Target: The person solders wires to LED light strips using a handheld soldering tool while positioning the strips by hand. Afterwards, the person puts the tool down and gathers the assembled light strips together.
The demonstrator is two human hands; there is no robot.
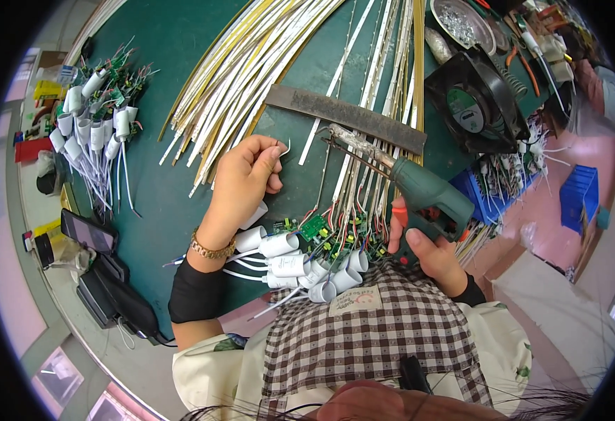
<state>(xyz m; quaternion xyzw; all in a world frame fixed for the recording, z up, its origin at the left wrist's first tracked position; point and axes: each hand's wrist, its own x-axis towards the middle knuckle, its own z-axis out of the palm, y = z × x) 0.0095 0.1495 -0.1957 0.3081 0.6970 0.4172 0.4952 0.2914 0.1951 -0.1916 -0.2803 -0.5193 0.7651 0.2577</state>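
Note:
My left hand (pixel 245 175) is closed in a pinch, with a short thin white wire (pixel 286 149) sticking out from its fingertips. In my right hand (pixel 433 256) is the handle of a green soldering gun (pixel 430 193); its crusted barrel points up and left, in front of a dark metal bar (pixel 346 118). Below the barrel, several long LED strips (pixel 346 186) end at red and white wires and small green circuit boards (pixel 313 228). White lamp caps (pixel 290 265) with white leads lie in a cluster between my forearms, against the checked apron (pixel 377 330).
More strips (pixel 244 77) fan across the green table. A pile of white caps and boards (pixel 97 130) lies at the left, above a phone (pixel 88 230). A black fan (pixel 472 105), a metal dish (pixel 464 24) and a blue bin (pixel 486 196) stand at the right.

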